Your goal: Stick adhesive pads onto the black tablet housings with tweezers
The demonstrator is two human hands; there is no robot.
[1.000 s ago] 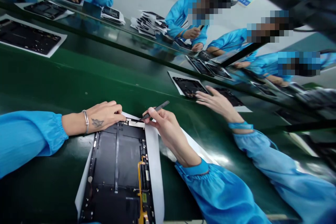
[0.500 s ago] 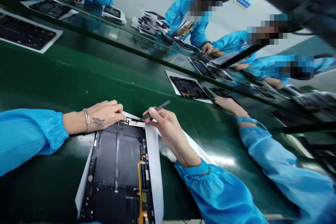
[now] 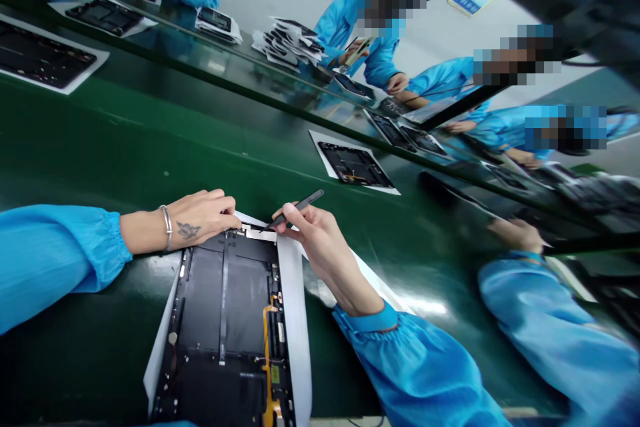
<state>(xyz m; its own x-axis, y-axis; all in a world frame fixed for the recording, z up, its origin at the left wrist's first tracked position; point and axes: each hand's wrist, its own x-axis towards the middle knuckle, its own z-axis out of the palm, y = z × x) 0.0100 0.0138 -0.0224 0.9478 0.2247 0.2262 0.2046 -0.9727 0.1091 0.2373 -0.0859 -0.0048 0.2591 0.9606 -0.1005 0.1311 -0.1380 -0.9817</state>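
Observation:
An opened black tablet housing (image 3: 247, 300) lies in front of me on white paper (image 3: 295, 320). An orange flex cable (image 3: 267, 347) runs along its right side, and a dark ribbon cable (image 3: 223, 300) down the middle. My left hand (image 3: 203, 217) is closed over the upper left edge of the housing, its fingertips partly hidden. Tweezers (image 3: 300, 209) are pinched in my right hand (image 3: 317, 237), their tips at a white strip (image 3: 261, 233) along the housing's top edge. The strip's left end is beside my left fingertips.
On the green belt (image 3: 165, 140) beyond lie other tablet housings (image 3: 355, 163) on paper. At right, a co-worker's hand (image 3: 517, 233) holds a blurred dark panel (image 3: 450, 193). Several people in blue work behind the glass edge, near a stack of housings (image 3: 287, 43).
The co-worker's hand at right has pulled back to the right with a dark panel, lifting it off the belt. Housings on the near belt have shifted left. My hands have barely moved.

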